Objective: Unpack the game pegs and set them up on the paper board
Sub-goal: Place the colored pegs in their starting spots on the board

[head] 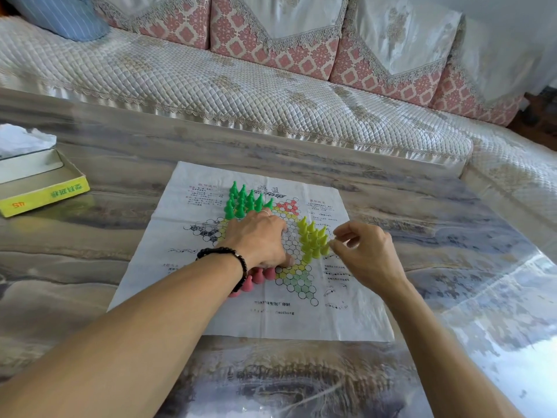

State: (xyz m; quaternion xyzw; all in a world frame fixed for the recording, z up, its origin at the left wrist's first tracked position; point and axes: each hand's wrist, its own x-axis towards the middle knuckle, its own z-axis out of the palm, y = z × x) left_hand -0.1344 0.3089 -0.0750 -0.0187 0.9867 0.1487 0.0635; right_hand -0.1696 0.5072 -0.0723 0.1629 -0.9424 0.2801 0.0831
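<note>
The creased white paper board (265,315), printed with a star of circles, is spread on the counter (120,242). Green pegs (242,200) are clustered at its far edge, yellow pegs (313,239) right of centre, pink pegs (256,279) under the left hand (259,239), which is laid flat with fingers extended. A yellow peg is pinched by the right hand (367,251).

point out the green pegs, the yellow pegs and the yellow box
green pegs (243,200), head view, middle of the cluster
yellow pegs (313,239), head view, middle of the group
yellow box (48,196), head view, its printed front wall

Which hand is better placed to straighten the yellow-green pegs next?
Right hand: its fingertips are right at the yellow-green plastic pegs. The left hand rests on the paper board, over pink pegs.
</note>
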